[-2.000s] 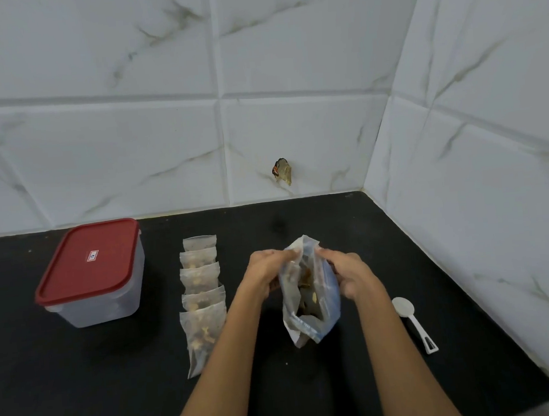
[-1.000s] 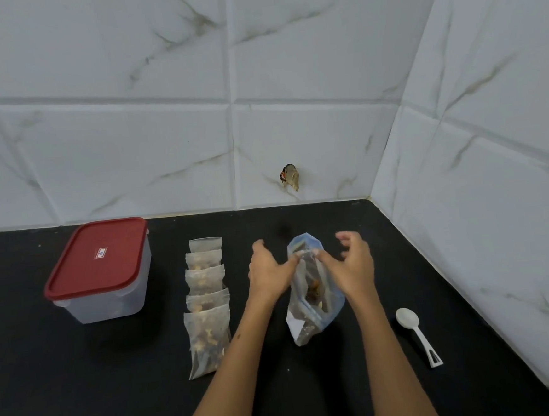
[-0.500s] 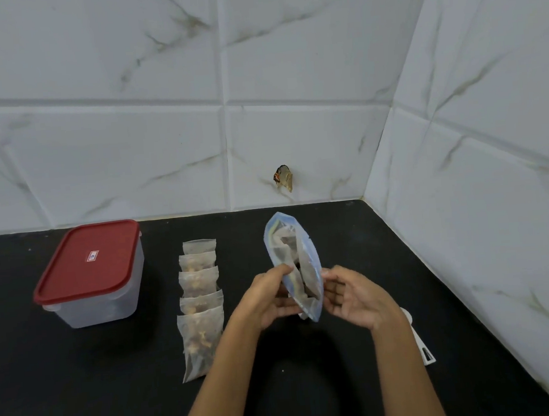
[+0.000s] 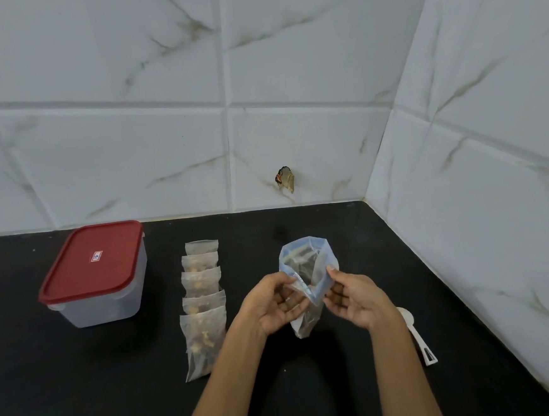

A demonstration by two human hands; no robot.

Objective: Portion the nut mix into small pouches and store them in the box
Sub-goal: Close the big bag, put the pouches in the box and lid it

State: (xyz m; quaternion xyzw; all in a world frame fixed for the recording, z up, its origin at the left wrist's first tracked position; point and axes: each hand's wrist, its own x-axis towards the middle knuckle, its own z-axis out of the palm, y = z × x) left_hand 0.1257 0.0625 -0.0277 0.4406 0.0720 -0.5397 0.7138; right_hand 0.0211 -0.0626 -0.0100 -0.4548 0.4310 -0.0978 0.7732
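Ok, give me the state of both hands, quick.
Left hand: pinching the left edge of the zip bag's open mouth.
Right hand: pinching its right edge.

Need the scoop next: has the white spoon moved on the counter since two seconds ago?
No. The white spoon lies at the same spot right of the pouch row.

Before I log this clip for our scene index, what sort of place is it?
Probably a home kitchen corner: a black counter against marble-look wall tiles, with a red-lidded box and a white scoop on it.
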